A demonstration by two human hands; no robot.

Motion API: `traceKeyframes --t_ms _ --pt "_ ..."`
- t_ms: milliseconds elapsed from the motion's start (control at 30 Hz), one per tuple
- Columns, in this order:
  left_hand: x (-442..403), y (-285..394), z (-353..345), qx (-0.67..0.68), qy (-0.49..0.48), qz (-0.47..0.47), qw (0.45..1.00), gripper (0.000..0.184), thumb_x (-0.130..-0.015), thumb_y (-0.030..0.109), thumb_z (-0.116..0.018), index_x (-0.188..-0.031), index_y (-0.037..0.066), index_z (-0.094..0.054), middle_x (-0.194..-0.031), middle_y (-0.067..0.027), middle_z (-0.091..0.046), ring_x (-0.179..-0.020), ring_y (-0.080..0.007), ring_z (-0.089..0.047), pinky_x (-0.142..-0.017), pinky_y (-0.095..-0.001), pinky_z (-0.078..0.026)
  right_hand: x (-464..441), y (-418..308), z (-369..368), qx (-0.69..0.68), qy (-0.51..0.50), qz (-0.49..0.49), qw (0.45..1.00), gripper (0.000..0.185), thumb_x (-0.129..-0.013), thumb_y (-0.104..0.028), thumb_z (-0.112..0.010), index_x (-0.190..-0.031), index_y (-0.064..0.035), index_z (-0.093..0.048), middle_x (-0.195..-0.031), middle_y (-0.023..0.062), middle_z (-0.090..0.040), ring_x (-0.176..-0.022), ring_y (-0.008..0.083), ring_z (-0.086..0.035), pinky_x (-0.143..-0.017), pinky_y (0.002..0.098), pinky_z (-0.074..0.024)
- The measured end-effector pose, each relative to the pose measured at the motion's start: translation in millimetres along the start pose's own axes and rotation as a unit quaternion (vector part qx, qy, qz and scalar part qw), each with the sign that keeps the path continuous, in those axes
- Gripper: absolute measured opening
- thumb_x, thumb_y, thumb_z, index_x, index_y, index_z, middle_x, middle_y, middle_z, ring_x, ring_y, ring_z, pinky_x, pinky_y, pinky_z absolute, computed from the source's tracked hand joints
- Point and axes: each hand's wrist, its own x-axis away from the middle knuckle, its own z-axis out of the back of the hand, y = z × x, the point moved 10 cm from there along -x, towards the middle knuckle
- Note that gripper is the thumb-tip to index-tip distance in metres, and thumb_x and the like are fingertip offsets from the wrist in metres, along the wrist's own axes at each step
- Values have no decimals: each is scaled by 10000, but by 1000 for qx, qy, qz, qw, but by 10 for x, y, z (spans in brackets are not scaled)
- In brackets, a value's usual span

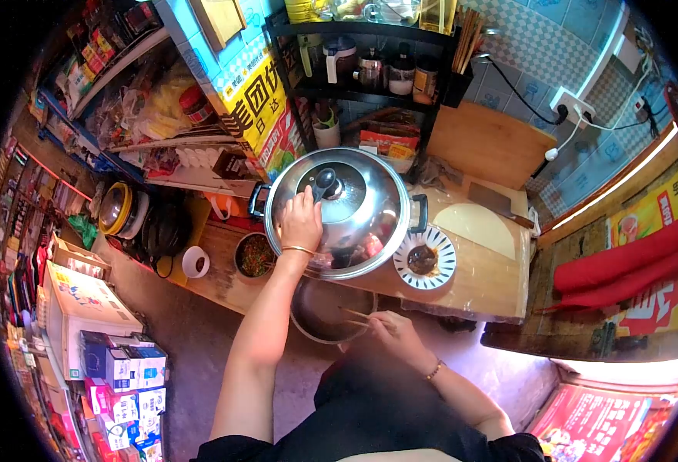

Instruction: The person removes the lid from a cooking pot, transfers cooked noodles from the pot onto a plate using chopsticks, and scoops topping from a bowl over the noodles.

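A large steel pot lid (381, 219) with a glass centre and a black knob (325, 183) covers a wide pot with dark side handles. My left hand (301, 221) is at the knob, its fingers closed against it. In my right hand (396, 335) is a pair of chopsticks (356, 316), pointing left over a dark round pan (323, 319) in front of the counter. To the right of the pot, a striped plate (445, 258) holds a dark lump in brown sauce. A bowl (240, 266) of chopped red and green food stands left of the pot.
A white cup (195, 262) stands on the left of the wooden counter (473, 296). A cleaver (493, 202) and a flat pale dough sheet (477, 229) lie at the right. Behind is a black rack (354, 95) with jars; a red cloth (624, 266) hangs right.
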Motion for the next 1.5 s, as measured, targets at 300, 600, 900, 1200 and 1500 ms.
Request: traceKeyframes --t_ms 300,600,900,1200,1500 --pt "1 -14 -8 6 -1 7 1000 413 -862 222 -545 -1201 -10 -507 -1014 -141 -574 -890 -292 -532 -780 -385 -442 0 -38 10 4 3 18 1000 163 -877 -103 -592 -994 10 -607 -859 139 -622 -715 225 -609 -618 293 -477" --pt "8 -7 0 0 9 1 1000 415 -863 221 -542 -1206 -7 -501 -1009 -139 -573 -886 -290 -531 -777 -383 -444 10 -21 17 -7 -1 -1 1000 164 -877 -97 -592 -998 12 -606 -850 135 -617 -706 210 -599 -609 285 -469" --pt "4 -18 -16 0 -1 7 1000 416 -862 225 -542 -1207 -3 -503 -1010 -137 -573 -889 -290 -532 -776 -381 -444 9 -29 21 6 0 9 1000 160 -878 -101 -591 -993 10 -607 -842 131 -614 -699 216 -596 -608 292 -467" --pt "0 -1 6 -7 5 2 1000 411 -861 223 -547 -1201 -4 -512 -1009 -134 -573 -881 -283 -532 -775 -378 -443 9 -19 7 4 -4 17 1000 167 -879 -104 -588 -997 13 -608 -855 137 -618 -719 219 -606 -617 292 -474" --pt "1 -9 -10 -5 -3 7 1000 413 -866 228 -540 -1205 -7 -511 -1013 -135 -573 -884 -284 -531 -775 -378 -443 5 30 -13 -11 -5 -7 1000 168 -879 -106 -589 -990 18 -607 -870 145 -626 -740 240 -616 -642 303 -485"
